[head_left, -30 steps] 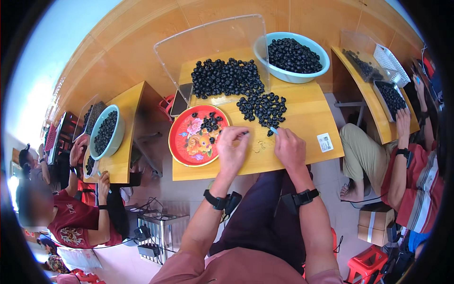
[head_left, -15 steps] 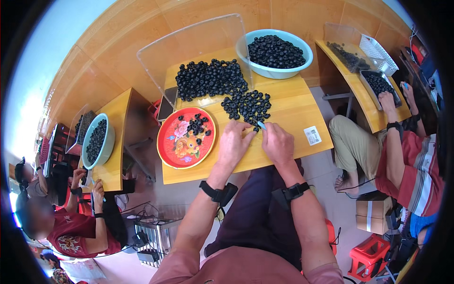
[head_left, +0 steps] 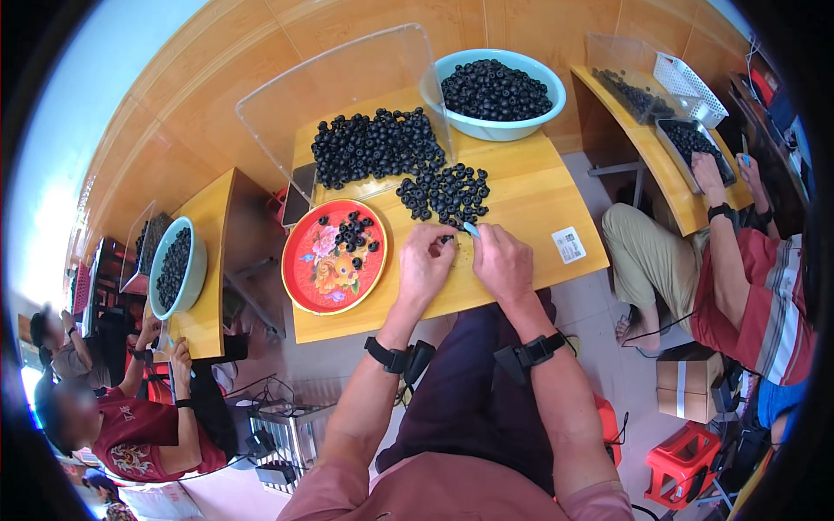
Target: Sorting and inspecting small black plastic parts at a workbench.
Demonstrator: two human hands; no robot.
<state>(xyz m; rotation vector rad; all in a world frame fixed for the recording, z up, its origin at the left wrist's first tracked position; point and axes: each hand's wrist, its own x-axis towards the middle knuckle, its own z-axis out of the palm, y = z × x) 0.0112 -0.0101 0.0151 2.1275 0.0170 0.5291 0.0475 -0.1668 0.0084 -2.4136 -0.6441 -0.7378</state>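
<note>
My left hand (head_left: 424, 263) pinches one small black ring-shaped part (head_left: 446, 239) between thumb and fingertips, over the near side of the yellow table (head_left: 530, 195). Right beside it, my right hand (head_left: 505, 267) is closed on a slim tool with a light blue end (head_left: 471, 229); its working tip is too small to make out. Just beyond both hands lies a loose heap of black ring-shaped parts (head_left: 445, 194). To the left, a round red tray (head_left: 301, 293) with a flower pattern holds several more of these parts.
A clear plastic guard (head_left: 278, 113) stands around a bigger heap of parts (head_left: 373, 149). At the back, a light blue basin (head_left: 556, 111) is full of them. A white label (head_left: 569, 246) sticks at the table's right. People work at tables on both sides.
My left hand has lifted a black part off the table and turned, fingers curling around it. My right hand has drawn back slightly with the tool. The view has shifted a little.
</note>
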